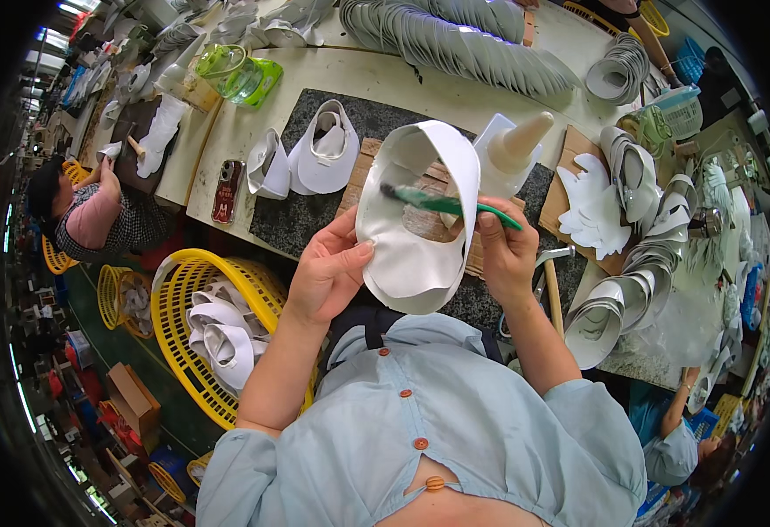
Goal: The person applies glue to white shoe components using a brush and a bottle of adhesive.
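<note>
My left fingers (pixel 361 253) pinch white upper (pixel 415 270) above surface's near edge (pixel 202 200) | right fingers (pixel 490 230) pinch green brush (pixel 429 201) | brushing seems unfinished

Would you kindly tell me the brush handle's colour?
The brush handle is green, clearest in the head view.

White curved shoe upper (pixel 411 268): smooth, matt, leather-like. Green slim-handled brush (pixel 429 200): glossy, plastic-looking handle. Black speckled rectangular slab (pixel 281 220): stone-like, matt. Yellow perforated basket (pixel 174 350): smooth plastic.
</note>
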A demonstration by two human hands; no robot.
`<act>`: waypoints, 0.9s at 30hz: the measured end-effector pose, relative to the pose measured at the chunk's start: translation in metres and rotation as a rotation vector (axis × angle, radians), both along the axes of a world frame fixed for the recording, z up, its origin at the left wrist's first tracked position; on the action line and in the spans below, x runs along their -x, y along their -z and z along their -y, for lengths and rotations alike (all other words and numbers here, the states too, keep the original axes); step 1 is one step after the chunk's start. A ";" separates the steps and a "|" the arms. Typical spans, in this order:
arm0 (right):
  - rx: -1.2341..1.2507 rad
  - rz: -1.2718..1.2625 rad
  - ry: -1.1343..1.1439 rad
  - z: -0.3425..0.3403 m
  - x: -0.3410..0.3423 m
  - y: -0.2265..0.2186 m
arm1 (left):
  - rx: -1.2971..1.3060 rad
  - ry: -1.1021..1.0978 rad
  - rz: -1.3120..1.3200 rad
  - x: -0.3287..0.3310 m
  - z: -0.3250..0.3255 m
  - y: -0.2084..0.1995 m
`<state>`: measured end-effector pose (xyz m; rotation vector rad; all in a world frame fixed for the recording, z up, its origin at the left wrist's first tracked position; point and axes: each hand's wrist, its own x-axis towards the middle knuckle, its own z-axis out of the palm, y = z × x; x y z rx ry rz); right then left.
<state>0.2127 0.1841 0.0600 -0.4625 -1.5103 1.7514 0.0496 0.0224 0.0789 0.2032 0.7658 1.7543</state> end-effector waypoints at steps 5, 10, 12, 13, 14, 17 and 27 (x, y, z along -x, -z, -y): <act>0.212 0.016 -0.116 -0.008 -0.008 -0.001 | 0.033 -0.041 -0.015 0.000 0.004 -0.002; 0.400 -0.020 0.058 -0.045 -0.041 0.023 | -0.044 -0.036 -0.084 0.016 0.012 -0.003; 0.419 -0.022 0.222 -0.055 -0.048 0.014 | -0.039 -0.052 -0.114 0.021 0.017 -0.002; 0.404 -0.052 0.258 -0.057 -0.050 0.004 | -0.029 -0.050 -0.170 0.024 0.017 0.000; 0.390 -0.082 0.296 -0.059 -0.052 -0.008 | -0.019 -0.047 -0.225 0.027 0.016 0.000; 0.232 -0.243 0.038 -0.050 -0.047 -0.041 | -0.010 -0.067 -0.278 0.029 0.013 0.000; -0.468 0.202 -0.290 0.007 0.013 -0.062 | 0.009 -0.125 -0.318 0.022 0.002 -0.003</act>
